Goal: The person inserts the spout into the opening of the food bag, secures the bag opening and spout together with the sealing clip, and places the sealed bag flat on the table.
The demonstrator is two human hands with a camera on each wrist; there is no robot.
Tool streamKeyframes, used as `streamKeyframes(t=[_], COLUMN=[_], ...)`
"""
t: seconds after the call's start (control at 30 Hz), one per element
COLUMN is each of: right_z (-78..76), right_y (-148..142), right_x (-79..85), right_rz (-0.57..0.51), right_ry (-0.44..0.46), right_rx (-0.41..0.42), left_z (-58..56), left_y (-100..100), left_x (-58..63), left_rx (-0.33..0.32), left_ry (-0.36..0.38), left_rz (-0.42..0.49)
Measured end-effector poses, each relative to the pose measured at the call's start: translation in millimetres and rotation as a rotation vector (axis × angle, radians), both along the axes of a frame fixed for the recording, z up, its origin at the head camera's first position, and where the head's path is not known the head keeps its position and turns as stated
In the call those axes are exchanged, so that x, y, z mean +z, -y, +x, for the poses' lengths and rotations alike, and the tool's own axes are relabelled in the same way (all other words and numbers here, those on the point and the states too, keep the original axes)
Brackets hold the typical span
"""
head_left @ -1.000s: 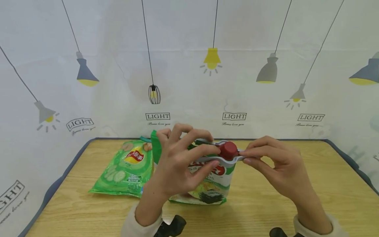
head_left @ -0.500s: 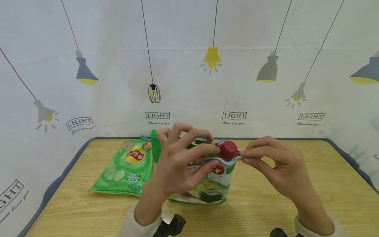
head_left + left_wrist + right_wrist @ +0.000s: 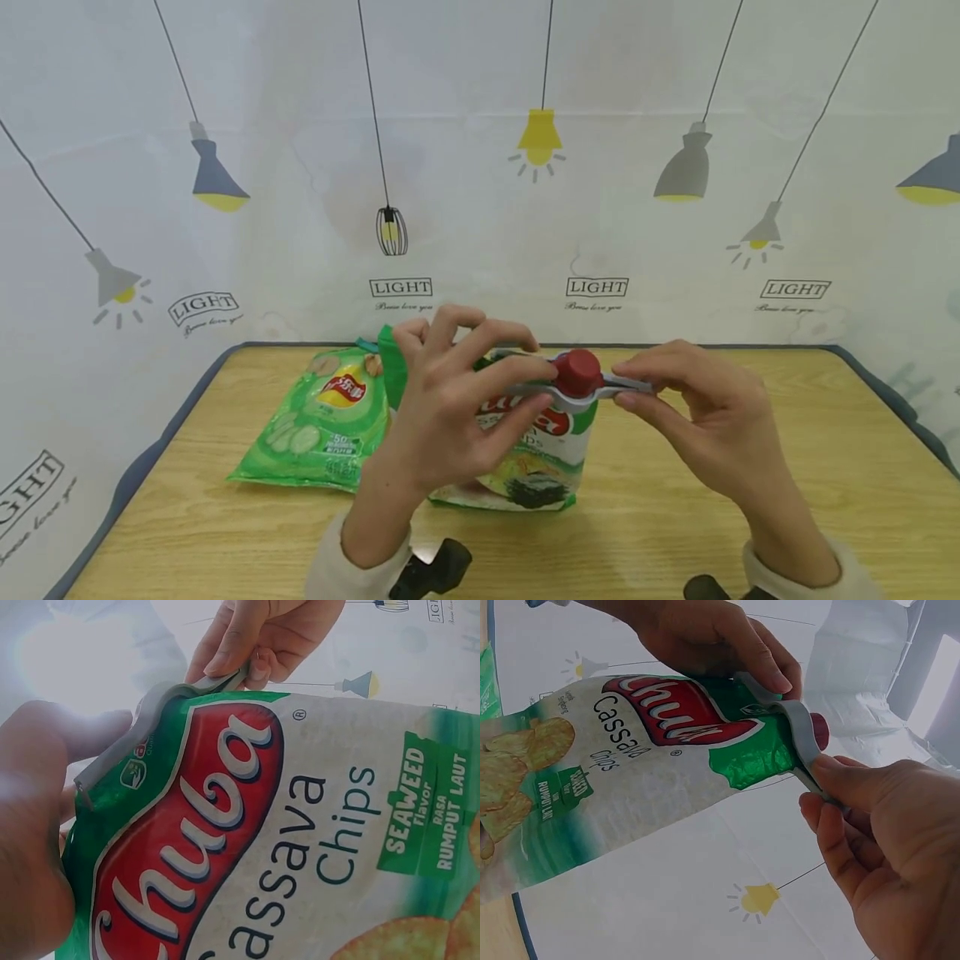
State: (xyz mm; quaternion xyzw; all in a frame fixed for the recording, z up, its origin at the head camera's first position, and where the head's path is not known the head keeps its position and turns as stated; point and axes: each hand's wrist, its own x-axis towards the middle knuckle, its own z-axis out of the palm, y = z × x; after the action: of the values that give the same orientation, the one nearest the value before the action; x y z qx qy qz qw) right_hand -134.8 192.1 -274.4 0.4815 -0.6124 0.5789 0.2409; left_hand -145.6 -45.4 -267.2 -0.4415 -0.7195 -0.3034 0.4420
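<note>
A pale grey bag clip (image 3: 574,403) with a red cap (image 3: 579,372) runs across the top of a green and white bag of cassava chips (image 3: 528,483). My left hand (image 3: 450,408) pinches the clip and bag top left of the cap, between thumb and forefinger. At the other end, the thumb and fingers of my right hand (image 3: 708,408) pinch the clip's tip. In the right wrist view the clip (image 3: 124,754) is better seen from the left wrist side, lying along the bag's green top edge. My left hand hides part of the bag in the head view.
Another green bag of chips (image 3: 307,433) lies on the wooden table (image 3: 675,533), left of the held bag and partly behind my left hand. A white cloth wall (image 3: 480,208) printed with lamps rises beyond the table's back edge.
The clip's right end has come together and now reaches farther right, between my right thumb and fingers. My left hand keeps its place; the view has tilted slightly.
</note>
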Motion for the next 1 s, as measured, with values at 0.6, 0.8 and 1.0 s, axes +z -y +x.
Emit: streamKeyframes(t=[0.6, 0.8, 1.0], right_z=[-4.3, -2.3, 3.7], right_y=[3, 3, 1], right_x=[-5.5, -7.3, -13.9], right_rz=[-0.058, -0.007, 0.264], right_ry=[-0.040, -0.017, -0.144], right_rx=[0.047, -0.042, -0.482], left_z=[9.1, 7.1, 5.7], left_y=[28, 30, 29], left_x=[5.2, 3.0, 2.0], left_rx=[0.121, 0.125, 0.209], left_ry=[0.201, 0.209, 0.255], left_rz=[-0.076, -0.132, -0.246])
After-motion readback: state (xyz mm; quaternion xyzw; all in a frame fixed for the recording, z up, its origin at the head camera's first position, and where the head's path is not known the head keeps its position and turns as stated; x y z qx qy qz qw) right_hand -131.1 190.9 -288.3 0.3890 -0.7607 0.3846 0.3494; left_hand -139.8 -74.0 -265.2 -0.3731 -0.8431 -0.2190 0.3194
